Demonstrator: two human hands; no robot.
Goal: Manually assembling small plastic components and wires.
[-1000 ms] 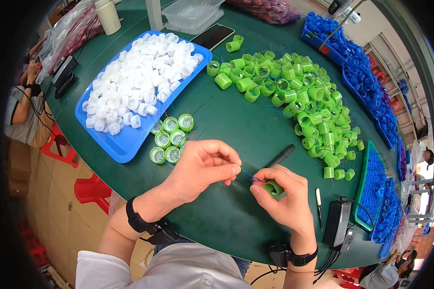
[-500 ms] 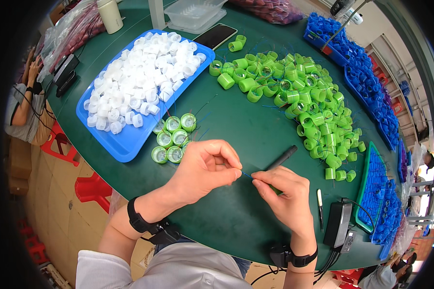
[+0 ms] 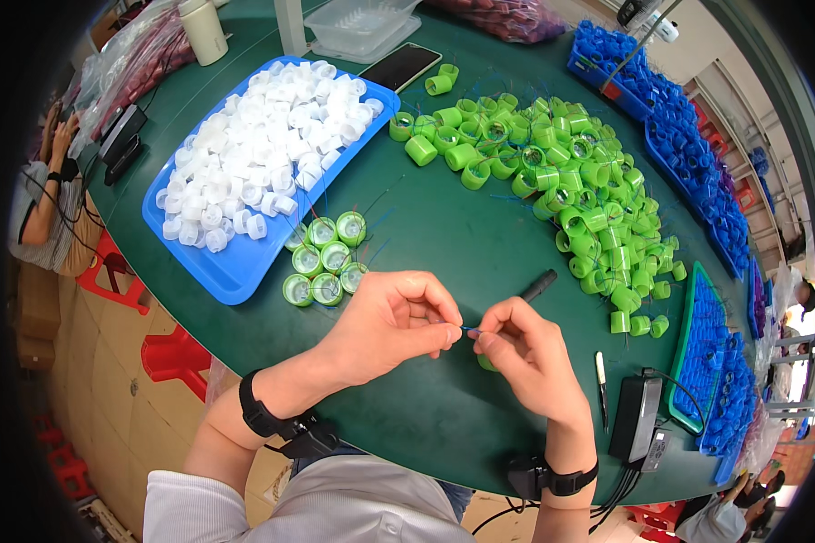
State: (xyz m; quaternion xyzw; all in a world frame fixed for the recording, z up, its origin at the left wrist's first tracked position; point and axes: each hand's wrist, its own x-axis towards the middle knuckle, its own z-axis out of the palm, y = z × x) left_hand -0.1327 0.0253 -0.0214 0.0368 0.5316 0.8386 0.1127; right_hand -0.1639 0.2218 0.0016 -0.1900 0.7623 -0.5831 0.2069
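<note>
Between my two hands runs a short stretch of thin blue wire. My left hand pinches one side of it between thumb and forefinger. My right hand pinches the other side, its fingertips almost touching the left ones. Part of a green cap shows below the right fingers; whether the hand holds it is hidden. Just left of my left hand stands a small group of green caps with white inserts, open side up, with thin wires sticking out.
A blue tray heaped with white caps stands at the left. A big pile of green caps spreads to the right. Nearby lie a black marker, a white-and-black pen-like tool, a black adapter and a phone.
My right hand has shifted slightly left and its fingers have curled more. My left hand has moved a little right and down, so the fingertips are closer together.
</note>
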